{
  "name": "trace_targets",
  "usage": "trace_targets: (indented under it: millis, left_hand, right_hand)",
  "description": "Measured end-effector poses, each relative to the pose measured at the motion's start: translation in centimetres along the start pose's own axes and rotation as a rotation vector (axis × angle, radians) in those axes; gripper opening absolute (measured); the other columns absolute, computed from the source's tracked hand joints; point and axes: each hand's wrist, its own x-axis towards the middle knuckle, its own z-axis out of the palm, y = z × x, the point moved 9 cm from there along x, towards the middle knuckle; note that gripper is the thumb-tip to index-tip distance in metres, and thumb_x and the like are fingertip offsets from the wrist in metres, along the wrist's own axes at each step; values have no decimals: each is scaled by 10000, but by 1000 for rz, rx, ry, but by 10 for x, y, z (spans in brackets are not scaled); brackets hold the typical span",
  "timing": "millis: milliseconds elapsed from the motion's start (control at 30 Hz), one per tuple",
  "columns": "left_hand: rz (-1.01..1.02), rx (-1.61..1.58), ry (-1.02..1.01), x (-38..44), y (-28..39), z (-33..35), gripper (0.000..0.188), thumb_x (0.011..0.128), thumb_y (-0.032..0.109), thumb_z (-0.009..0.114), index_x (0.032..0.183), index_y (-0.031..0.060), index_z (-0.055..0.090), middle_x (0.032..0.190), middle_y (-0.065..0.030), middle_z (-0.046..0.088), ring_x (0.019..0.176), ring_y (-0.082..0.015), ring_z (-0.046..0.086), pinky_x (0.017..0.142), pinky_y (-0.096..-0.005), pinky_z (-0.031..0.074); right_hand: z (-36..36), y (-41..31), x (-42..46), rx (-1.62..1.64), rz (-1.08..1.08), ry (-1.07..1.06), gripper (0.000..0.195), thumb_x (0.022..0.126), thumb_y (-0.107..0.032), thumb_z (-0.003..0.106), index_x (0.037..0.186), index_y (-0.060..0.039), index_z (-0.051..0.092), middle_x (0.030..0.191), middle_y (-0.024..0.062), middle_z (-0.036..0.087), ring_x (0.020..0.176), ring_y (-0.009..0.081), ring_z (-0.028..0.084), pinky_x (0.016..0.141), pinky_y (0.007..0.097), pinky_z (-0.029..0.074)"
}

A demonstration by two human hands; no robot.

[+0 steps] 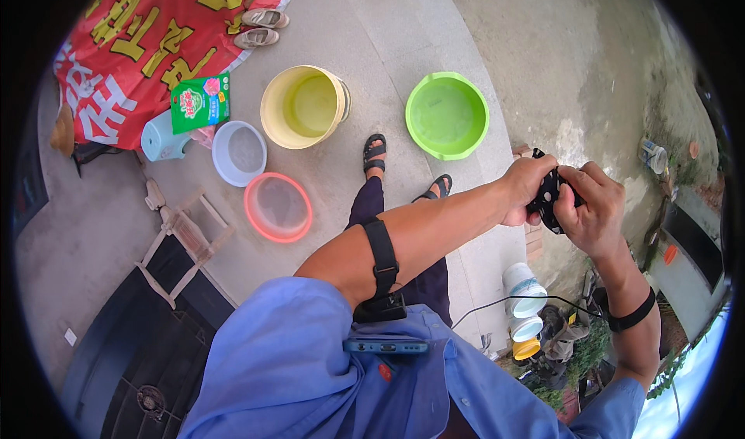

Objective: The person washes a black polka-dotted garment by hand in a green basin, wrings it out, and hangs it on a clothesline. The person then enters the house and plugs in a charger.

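Observation:
A bunched black cloth with white dots (547, 197) is gripped between my two hands, out to the right of my body. My left hand (520, 184) has its fingers closed around the near-left side of the cloth. On the other side, my right hand (595, 206) clasps it with bent fingers and thumb. Much of the cloth is hidden inside the hands. Below and left of them, a lime green basin (415, 121) rests on the paving; it seems to hold clear liquid.
A cream bucket (275, 110) holds yellowish-looking liquid. Left of it are a pale blue basin (219, 162), a coral-rimmed basin (249, 206) and a green packet (201, 102) on a light blue stool (158, 139). Stacked buckets (518, 279) stand along the paving edge. A cable (495, 304) runs to my right arm.

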Motion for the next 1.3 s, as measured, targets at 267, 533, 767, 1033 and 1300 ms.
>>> trace_targets:
  millis: [267, 533, 767, 1033, 1300]
  left_hand:
    - [-90, 74, -183, -14, -5, 17, 300, 938, 464, 515, 778, 214, 558, 685, 16, 562, 528, -144, 504, 448, -309, 292]
    - [110, 93, -73, -31, 9, 13, 271, 920, 395, 600, 859, 134, 642, 738, -36, 622, 555, -165, 582, 429, -329, 394]
    - [746, 568, 205, -127, 64, 16, 358, 911, 386, 722, 979, 39, 664, 853, -101, 683, 743, -171, 654, 646, -348, 535]
    - [1261, 799, 580, -245, 68, 3, 619, 713, 310, 881, 1176, 59, 556, 1038, -197, 647, 954, -350, 659, 828, -452, 526]
    - [1298, 518, 940, -350, -55, -62, 639, 599, 327, 920, 1094, 47, 628, 955, -143, 688, 937, -307, 674, 831, -415, 541]
  right_hand:
    - [-8, -38, 11, -93, -167, -131, 165, 752, -108, 693, 902, -42, 711, 638, 76, 523, 504, 265, 550, 464, 384, 441]
    - [-16, -58, 8, -107, -188, -55, 208, 756, -112, 717, 949, -39, 694, 687, 83, 561, 527, 260, 568, 488, 376, 457]
    - [-8, -44, -51, 484, 473, 118, 808, 789, -423, 877, 1382, -18, 506, 1069, 99, 603, 796, 167, 625, 608, 278, 541]
    - [65, -81, -52, 914, 456, 41, 847, 875, -316, 806, 1498, 50, 365, 1223, 161, 609, 1023, 182, 649, 830, 293, 546]
    - [104, -249, -70, 680, 141, -546, 471, 845, -39, 700, 1271, 4, 505, 953, 64, 616, 756, 117, 580, 659, 265, 476]
